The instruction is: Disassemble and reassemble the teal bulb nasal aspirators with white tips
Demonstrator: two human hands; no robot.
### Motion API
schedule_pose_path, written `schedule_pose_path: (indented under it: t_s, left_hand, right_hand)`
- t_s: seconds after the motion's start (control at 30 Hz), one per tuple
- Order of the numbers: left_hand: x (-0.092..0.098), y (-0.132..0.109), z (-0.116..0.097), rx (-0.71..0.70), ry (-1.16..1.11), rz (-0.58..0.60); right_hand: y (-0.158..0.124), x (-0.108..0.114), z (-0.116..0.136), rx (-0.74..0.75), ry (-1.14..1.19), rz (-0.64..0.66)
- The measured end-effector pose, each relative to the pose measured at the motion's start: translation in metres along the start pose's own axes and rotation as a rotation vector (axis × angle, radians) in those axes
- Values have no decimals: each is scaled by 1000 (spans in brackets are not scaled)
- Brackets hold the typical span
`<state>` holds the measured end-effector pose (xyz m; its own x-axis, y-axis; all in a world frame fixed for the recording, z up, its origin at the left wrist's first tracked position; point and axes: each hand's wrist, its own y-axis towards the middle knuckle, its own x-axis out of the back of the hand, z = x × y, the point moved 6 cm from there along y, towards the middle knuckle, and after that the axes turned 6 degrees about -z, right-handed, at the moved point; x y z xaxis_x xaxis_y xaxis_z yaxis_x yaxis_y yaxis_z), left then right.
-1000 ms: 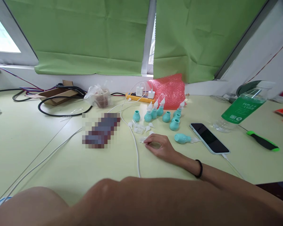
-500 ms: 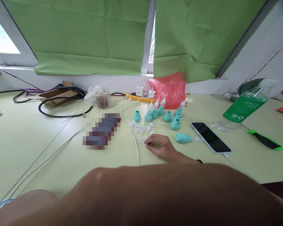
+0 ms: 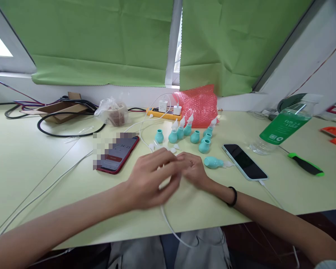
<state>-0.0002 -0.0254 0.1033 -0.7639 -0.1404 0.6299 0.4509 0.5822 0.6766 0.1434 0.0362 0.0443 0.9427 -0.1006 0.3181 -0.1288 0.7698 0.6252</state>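
My left hand (image 3: 155, 179) is over the middle of the table, blurred, its fingers curved toward my right hand (image 3: 194, 170). The fingertips of both hands meet or overlap, and whatever lies between them is hidden. Behind them stand several turquoise bulbs (image 3: 204, 146), some with clear pointed tips (image 3: 190, 119). One turquoise bulb (image 3: 213, 162) lies on its side, right of my right hand. Small white translucent pieces (image 3: 176, 147) lie just beyond my fingers, partly covered.
A red-cased phone (image 3: 117, 155) lies left; another phone (image 3: 245, 161), a tilted bottle (image 3: 285, 125) and a screwdriver (image 3: 305, 164) are right. A power strip (image 3: 164, 114) and pink bubble wrap (image 3: 198, 106) sit behind. A white cable (image 3: 168, 222) runs under my hands.
The arm that covered the foreground has drawn back, and my left hand has come into view beside my right hand. The view has shifted slightly.
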Motion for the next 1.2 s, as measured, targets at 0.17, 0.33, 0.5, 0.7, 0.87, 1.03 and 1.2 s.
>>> schedule_pose_path:
  t_s: [0.17, 0.33, 0.5, 0.7, 0.87, 1.03, 1.2]
  left_hand:
    - [-58, 1, 64, 225, 215, 227]
    - [-61, -12, 76, 215, 154, 242]
    - [-56, -11, 73, 266, 73, 182]
    - [-61, -13, 67, 149, 111, 230]
    - [-64, -14, 64, 104, 128, 269]
    - [-64, -14, 67, 126, 111, 256]
    - [-64, -15, 67, 117, 117, 255]
  right_hand:
    - [-2, -3, -14, -132, 89, 7]
    - [-4, -9, -20, -255, 132, 62]
    - [-5, -9, -17, -262, 66, 81]
    - [-5, -6, -6, -108, 7, 84]
    - [-4, -7, -1, -41, -9, 87]
    - [-5, -10, 0, 19, -39, 121]
    - [-5, -12, 3, 98, -29, 142]
